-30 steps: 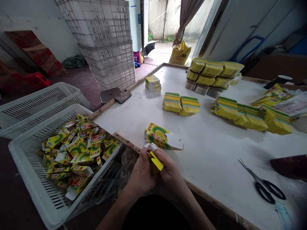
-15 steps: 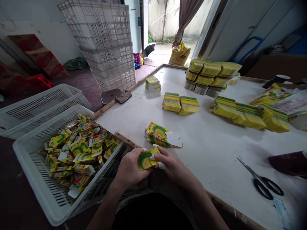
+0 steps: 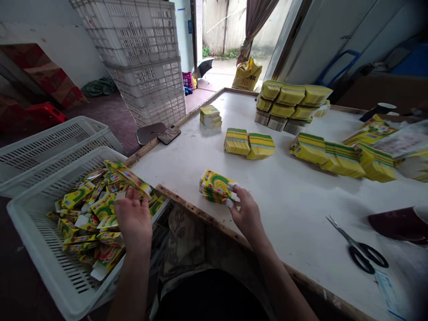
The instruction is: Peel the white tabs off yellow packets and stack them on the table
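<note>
My left hand hovers over the white crate at my left, fingers stretched out. A folded yellow-green box sits right at its fingertips, above the heap of folded boxes in the crate. My right hand, with white tape on its fingertips, pinches the near right end of a small stack of flat cartons by the table's front edge. Thumb and forefinger close on the stack's edge.
Piles of flat yellow cartons lie across the white table. Scissors rest at the near right beside a dark object. Two phones lie at the table's left edge. Stacked white crates stand behind.
The hands have parted. My left hand has carried the folded box left over the crate and opened. My right hand has reached forward to the stack of flat cartons.
</note>
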